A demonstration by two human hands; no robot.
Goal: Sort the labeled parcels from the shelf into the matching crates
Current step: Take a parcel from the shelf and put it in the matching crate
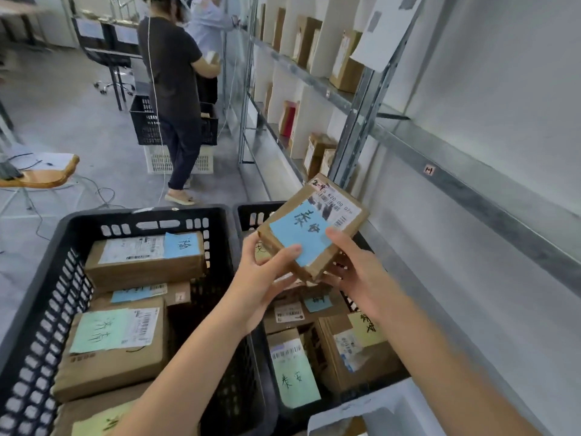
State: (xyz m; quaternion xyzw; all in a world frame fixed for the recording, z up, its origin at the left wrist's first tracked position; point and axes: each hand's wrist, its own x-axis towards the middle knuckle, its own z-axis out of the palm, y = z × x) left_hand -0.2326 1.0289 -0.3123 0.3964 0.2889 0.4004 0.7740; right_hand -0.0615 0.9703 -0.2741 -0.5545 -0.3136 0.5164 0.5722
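**Mia:** Why is the box (314, 228) up in the air and not in a crate?

**Dad:** Both hands hold it up so the blue note (298, 236) on top faces the person. I think they are reading the words on it to pick the right crate.

**Mia:** How do the hands hold it?

**Dad:** The left hand (267, 278) has its fingers (290, 251) wrapped around the near left corner, with the thumb lying on the blue note. The right hand (358, 272) cups the near right side, thumb on top, the other fingers under the box. So both hands are closed on the box.

**Mia:** Why is it tipped?

**Dad:** The far end is higher. That turns the top toward the eyes, I think.

**Mia:** Where is it?

**Dad:** Right over the right crate (251, 215), near its far end. The left crate (151, 215) sits just beside it, touching.

**Mia:** Why do the boxes in the crates lie flat?

**Dad:** Their notes face up, so you can see which name goes where. The right crate has a box with a green note (294, 380) and one with a yellow note (366, 330).

**Mia:** And the shelf (440, 152)?

**Dad:** It is on the right. The part beside the hands looks bare. More boxes stand on it farther away.

**Mia:** Who is that far away?

**Dad:** Another person (176, 89), standing by more crates.
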